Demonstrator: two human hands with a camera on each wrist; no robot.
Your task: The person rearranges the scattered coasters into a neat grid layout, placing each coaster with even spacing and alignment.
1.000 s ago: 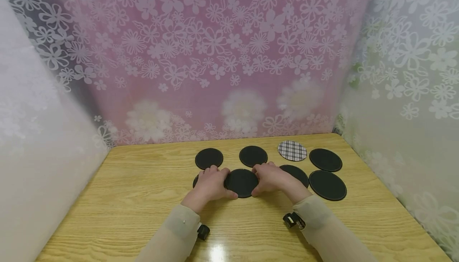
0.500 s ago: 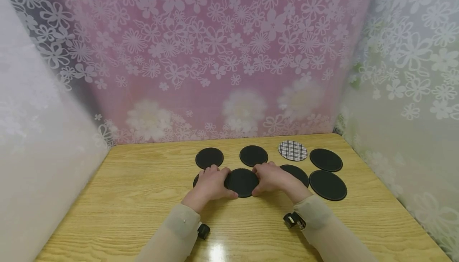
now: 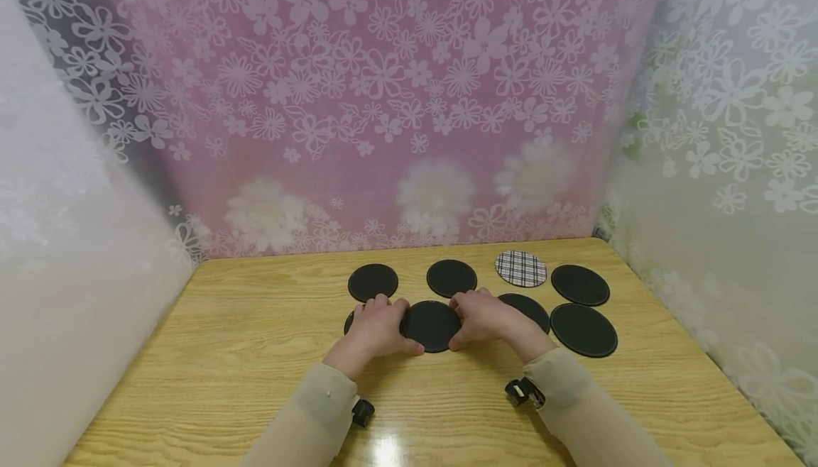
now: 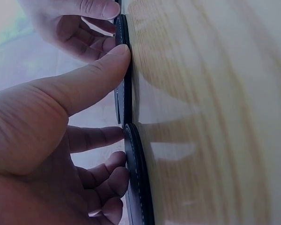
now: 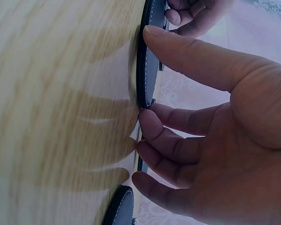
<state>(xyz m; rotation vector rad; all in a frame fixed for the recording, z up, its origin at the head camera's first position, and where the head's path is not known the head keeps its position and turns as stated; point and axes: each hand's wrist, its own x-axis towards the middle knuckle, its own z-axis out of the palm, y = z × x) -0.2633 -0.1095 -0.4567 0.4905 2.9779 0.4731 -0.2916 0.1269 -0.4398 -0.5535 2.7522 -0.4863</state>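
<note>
A pink flowered cloth (image 3: 383,133) stands along the far edge of the wooden desk (image 3: 255,339), with a pale cloth (image 3: 83,254) beside the left edge and a flowered pale cloth (image 3: 722,169) beside the right. Two beige sleeves (image 3: 300,410) reach in from the near side. The left hand (image 3: 375,326) and right hand (image 3: 483,314) face each other around the middle black disc (image 3: 432,326), each grip pinching its rim between thumb and fingers. That disc looks flat on the desk, roughly midway between the left and right edges.

The left hand's other fingers bend over a half-hidden disc (image 3: 348,321) just beside it; whether all of them touch it, I cannot tell. Right of the right hand, a partly covered disc (image 3: 529,309) and the front right disc (image 3: 584,330) complete this row. Nearer the far edge lie a back left disc (image 3: 373,283), a second back disc (image 3: 451,279), a plaid disc (image 3: 520,269) and, toward the far right corner, a back right disc (image 3: 580,284). Small black devices (image 3: 363,413) sit at both wrists.
</note>
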